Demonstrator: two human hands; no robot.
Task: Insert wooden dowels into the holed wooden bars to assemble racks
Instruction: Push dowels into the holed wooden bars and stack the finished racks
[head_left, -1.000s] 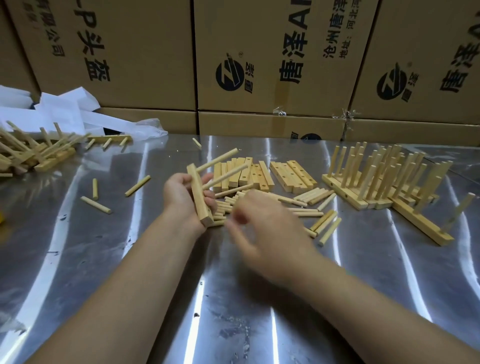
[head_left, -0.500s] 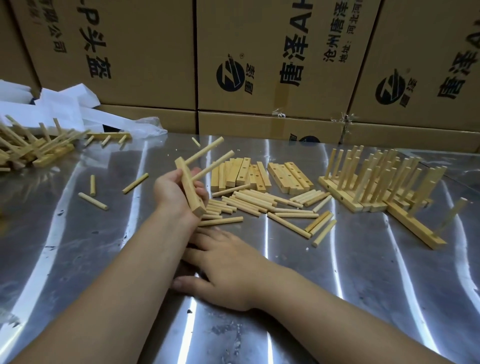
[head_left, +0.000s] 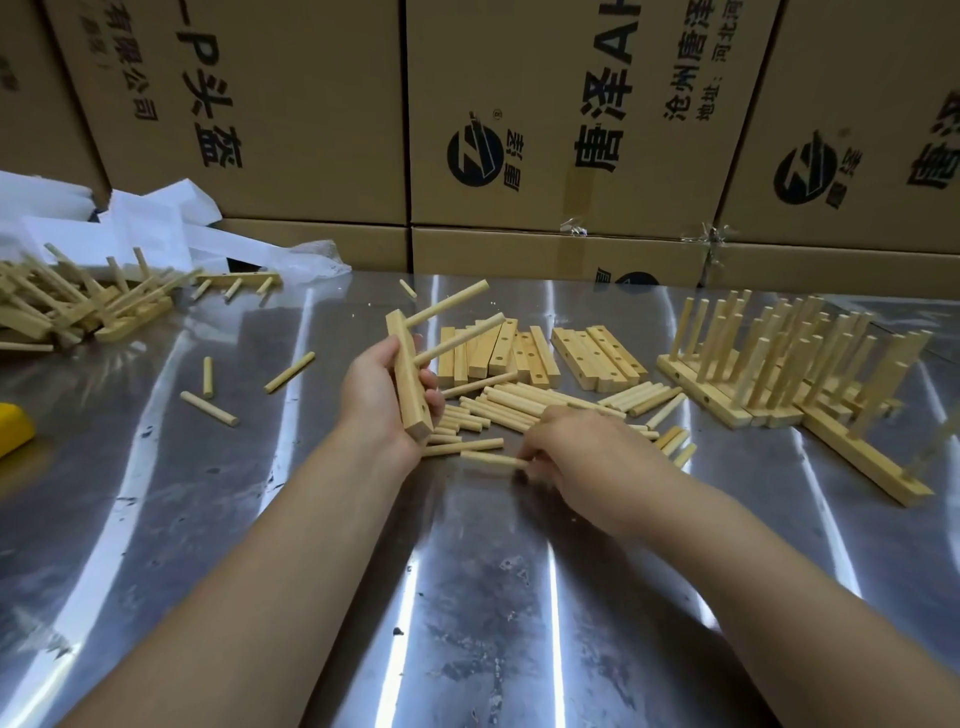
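- Table (head_left: 467, 597): polished sheet metal, scuffed, with streaked reflections.
- Holed bar (head_left: 408, 379): pale, square-section wood held almost upright above the table just left of the loose dowels. One drilled hole shows open near its lower end.
- Upper dowel (head_left: 447, 310) and lower dowel (head_left: 460, 338): smooth round pegs seated in the bar's upper part, both projecting up and to the right.
- Left hand (head_left: 376, 395): fingers and thumb curled round the bar's middle in a firm grip.
- Right hand (head_left: 587, 457): palm down and low over the table, fingertips pinching the near end of a single dowel (head_left: 491, 458) that lies flat on the metal.
- Loose dowels (head_left: 519, 405): a scattered heap of matching pegs between the hands and the bare bars.
- Bare bars (head_left: 498, 353): two flat groups side by side, holes facing up.
- Finished racks (head_left: 779, 364): bars with upright pegs, crowded at the right.
- Tumbled racks (head_left: 78, 306): a heap at the far left, beside crumpled white wrapping (head_left: 156, 223).
- Stray dowels (head_left: 210, 409): a few lying apart at the left.
- Cardboard cartons (head_left: 260, 104): printed, taped shut and stacked behind the table. Their contents cannot be seen.
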